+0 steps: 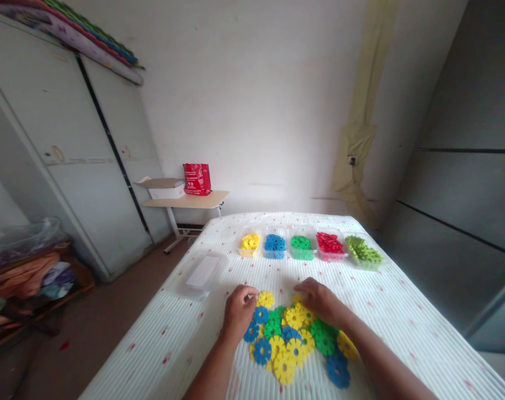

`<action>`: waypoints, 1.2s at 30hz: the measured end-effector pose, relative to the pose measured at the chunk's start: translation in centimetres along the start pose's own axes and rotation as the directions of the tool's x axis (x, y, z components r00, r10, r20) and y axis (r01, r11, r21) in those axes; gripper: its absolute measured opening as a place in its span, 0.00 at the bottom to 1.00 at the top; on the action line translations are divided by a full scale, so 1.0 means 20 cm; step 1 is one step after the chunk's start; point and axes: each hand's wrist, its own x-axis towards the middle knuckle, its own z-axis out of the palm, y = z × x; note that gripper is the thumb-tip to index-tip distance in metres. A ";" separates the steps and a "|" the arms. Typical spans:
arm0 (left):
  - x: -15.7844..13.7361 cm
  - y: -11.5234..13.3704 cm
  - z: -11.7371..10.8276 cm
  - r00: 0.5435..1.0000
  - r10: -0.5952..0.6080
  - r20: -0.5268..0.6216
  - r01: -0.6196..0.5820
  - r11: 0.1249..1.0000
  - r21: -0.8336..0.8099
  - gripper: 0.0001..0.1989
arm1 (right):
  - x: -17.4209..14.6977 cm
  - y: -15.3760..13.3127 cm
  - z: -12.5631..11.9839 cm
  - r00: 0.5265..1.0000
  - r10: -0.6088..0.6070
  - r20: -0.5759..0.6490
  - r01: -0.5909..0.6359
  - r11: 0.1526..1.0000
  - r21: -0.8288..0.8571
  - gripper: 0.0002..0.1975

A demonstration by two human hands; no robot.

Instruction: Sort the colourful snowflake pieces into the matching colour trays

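Note:
A loose pile of flat snowflake-shaped plastic pieces (293,340) in yellow, blue and green lies on the white-covered table (402,311) in front of me. My left hand (238,311) rests on the pile's left edge, fingers curled beside a yellow piece (266,299); whether it grips one I cannot tell. My right hand (319,300) lies palm down on the pile's far right side, its fingers over yellow pieces. Behind the pile stands a row of clear bins holding yellow (250,243), blue (274,244), green (301,245), red (329,245) and light-green (364,252) pieces.
A clear lid or shallow tray (202,273) lies at the table's left. Beyond the table stand a small side table (186,201) with a red bag (197,179) and a white box, grey cupboards at left, and a cluttered low shelf (31,278).

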 end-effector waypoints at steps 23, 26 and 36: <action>0.01 0.02 -0.01 1.000 -0.017 -0.002 0.017 1.000 -0.019 0.08 | -0.02 -0.04 -0.11 0.965 0.112 0.237 -0.142 0.984 0.112 0.16; 0.00 0.02 -0.01 1.000 -0.019 -0.001 0.019 1.000 -0.018 0.08 | -0.04 -0.01 -0.10 0.981 0.027 0.192 -0.077 0.963 0.260 0.18; 0.00 0.01 0.00 1.000 -0.027 -0.007 0.027 0.999 -0.019 0.08 | -0.07 -0.02 -0.10 0.971 -0.110 0.212 0.003 0.892 0.452 0.17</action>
